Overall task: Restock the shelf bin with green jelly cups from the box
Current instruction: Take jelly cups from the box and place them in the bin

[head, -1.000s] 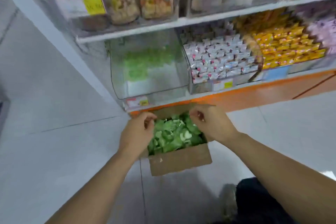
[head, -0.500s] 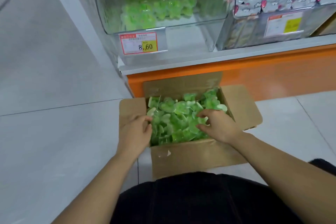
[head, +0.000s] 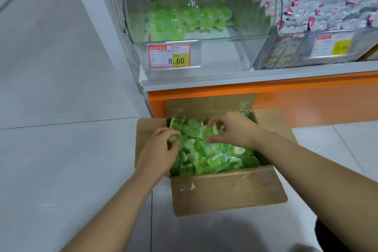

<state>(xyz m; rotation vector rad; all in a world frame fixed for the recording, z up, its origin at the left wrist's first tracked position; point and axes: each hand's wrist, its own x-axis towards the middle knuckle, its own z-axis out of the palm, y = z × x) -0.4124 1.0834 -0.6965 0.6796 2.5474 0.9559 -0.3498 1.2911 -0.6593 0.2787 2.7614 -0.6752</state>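
Box (head: 225,190) of green jelly cups (head: 204,159), left hand (head: 161,149) and right hand (head: 235,131) gripping some, few in shelf bin (head: 221,55)

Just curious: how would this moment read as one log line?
step: gathering | left hand: grips jelly cups in box | right hand: grips jelly cups | shelf bin: few jelly cups at back

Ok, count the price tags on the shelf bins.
2. One price tag, reading 8.60, is on the front of the green jelly cup bin; the second tag, blurred, is on the neighbouring bin to its right. More may lie outside the view.
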